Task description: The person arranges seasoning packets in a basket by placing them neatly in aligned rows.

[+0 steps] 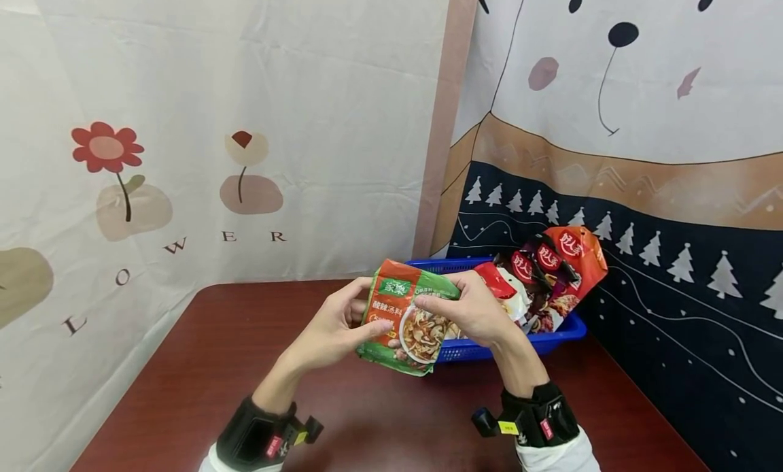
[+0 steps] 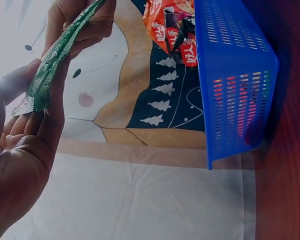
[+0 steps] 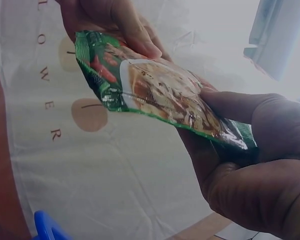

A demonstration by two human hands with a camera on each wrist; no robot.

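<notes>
A green and orange soup mix packet [image 1: 397,300], printed with a bowl of soup, is held up over the table between both hands. My left hand [image 1: 333,332] pinches its left side, thumb on the printed front and fingers behind. On the opposite side, my right hand [image 1: 474,307] grips the upper corner with its thumb across the front. The left wrist view catches the packet [image 2: 52,67] nearly edge-on, its back partly covered by fingers. In the right wrist view, the packet's front [image 3: 162,95] looks shiny and slightly bent.
Behind the right hand stands a blue perforated basket [image 1: 467,351] with several snack bags, among them an orange bag [image 1: 584,264] leaning above the rim. It rests on a dark red table [image 1: 214,363]. Printed cloths [image 1: 342,118] hang at the back and right.
</notes>
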